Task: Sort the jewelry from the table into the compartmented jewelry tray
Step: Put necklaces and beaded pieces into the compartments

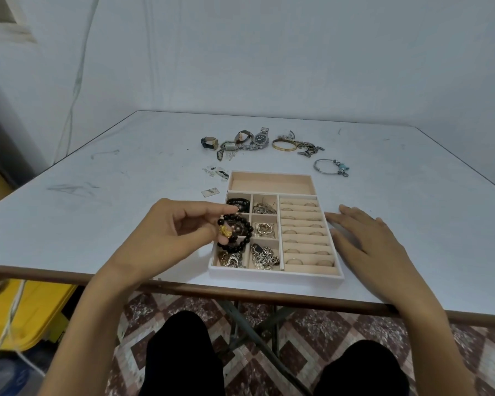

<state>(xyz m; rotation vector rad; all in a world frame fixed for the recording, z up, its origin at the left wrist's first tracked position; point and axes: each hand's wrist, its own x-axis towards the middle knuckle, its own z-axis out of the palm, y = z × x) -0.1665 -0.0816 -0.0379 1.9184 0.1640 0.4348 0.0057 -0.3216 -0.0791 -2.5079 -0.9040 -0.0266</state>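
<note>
A beige compartmented jewelry tray [273,182] lies near the table's front edge. Its small left cells hold chains and beads, its right side holds rings in padded rows, and its long back cell is bare. My left hand [166,238] is shut on a black bead bracelet [242,234] with a gold charm, held just above the tray's left column. My right hand [366,241] lies flat and open on the table against the tray's right wall. Farther back lie several watches [260,140], a gold bangle [284,145], a metal chain pile [309,148] and a silver charm bangle [330,166].
Small earrings and cards [216,172] lie left of the tray's back corner. The white table [112,195] is scuffed and ends in a brown front edge. A yellow bin [37,312] stands on the tiled floor at the lower left, with my knees below the table.
</note>
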